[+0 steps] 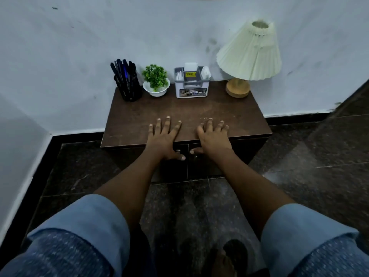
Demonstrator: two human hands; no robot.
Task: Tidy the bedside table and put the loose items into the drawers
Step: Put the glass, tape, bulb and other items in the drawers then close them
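Observation:
A dark brown bedside table (229,108) stands against a white wall. Along its back edge stand a black holder full of pens (127,86), a small green plant in a white bowl (156,81), a grey and white organiser box (192,83) and a lamp (249,56) with a pleated cream shade and wooden base. My left hand (165,134) and my right hand (213,136) lie flat, fingers spread, on the table's front edge, holding nothing. Both thumbs hang over the edge in front of two dark cabinet doors (207,164).
The floor (309,176) is dark polished stone with a black skirting along the white walls. A wall corner lies to the left of the table. My bare foot (225,262) shows at the bottom, between my blue sleeves.

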